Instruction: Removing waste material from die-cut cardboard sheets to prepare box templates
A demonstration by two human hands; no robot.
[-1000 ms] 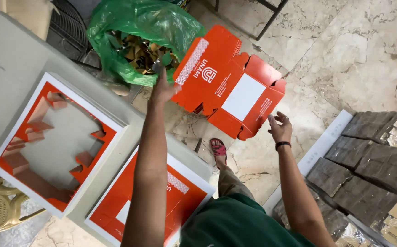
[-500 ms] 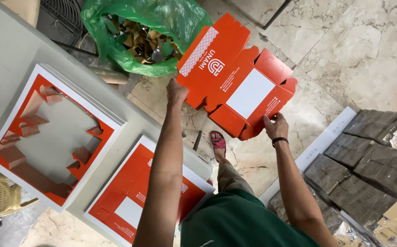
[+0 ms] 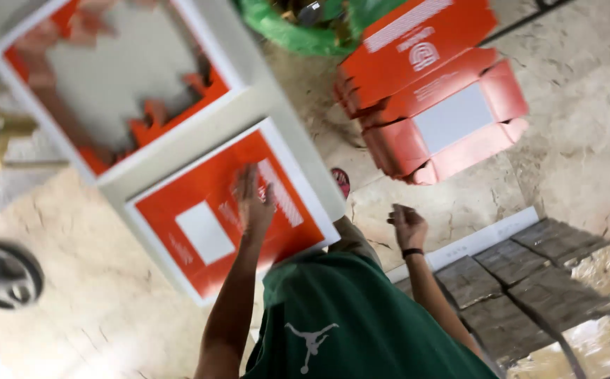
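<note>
Two empty hands, one over a flat orange sheet on the table

The left hand, fingers spread wide and holding nothing, hovers over one orange-and-white card sheet lying flat on the grey table. A second sheet, its middle punched out, lies at 10 o'clock from it. The right hand hangs loosely open and empty above the stone floor. One folded orange box lies on the floor at 1 o'clock, beside one green bag.
</note>
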